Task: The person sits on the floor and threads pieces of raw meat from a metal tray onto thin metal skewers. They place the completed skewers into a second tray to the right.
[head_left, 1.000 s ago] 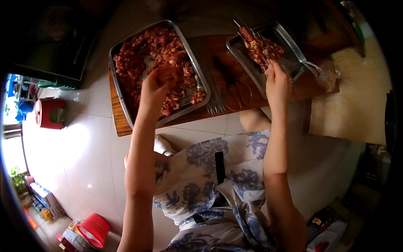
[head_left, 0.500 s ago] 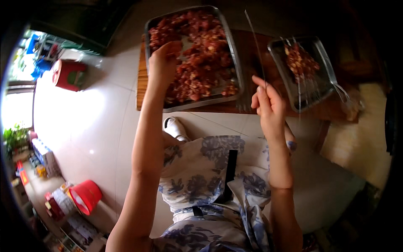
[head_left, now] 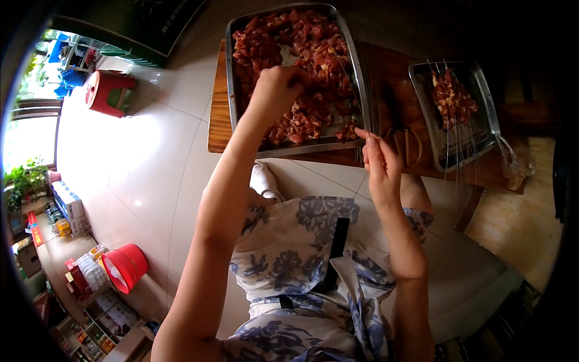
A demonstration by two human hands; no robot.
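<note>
A large metal tray (head_left: pixel 319 146) holds many chunks of raw red meat (head_left: pixel 319 36). My left hand (head_left: pixel 280 87) reaches down into that meat with curled fingers; the fingertips are in shadow, so what they grip cannot be made out. At the tray's near right corner, my right hand (head_left: pixel 381 158) pinches a thin skewer, which hardly shows against the dark wood. To the right, a smaller metal tray (head_left: pixel 488 99) holds threaded meat (head_left: pixel 452 102) on several thin metal skewers, their bare ends pointing toward me.
Both trays stand on a low brown wooden table (head_left: pixel 218 127). Brown loop-shaped handles (head_left: pixel 414 148) lie between them. A crumpled clear bag (head_left: pixel 512 166) sits by the small tray. On the floor at left are a red stool (head_left: pixel 108 93) and a red bucket (head_left: pixel 125 268).
My left hand has shifted right and its fingers are more curled over the meat. My right hand stays pinched; its skewer, plainly upright before, is now faint. The whole view has shifted slightly.
</note>
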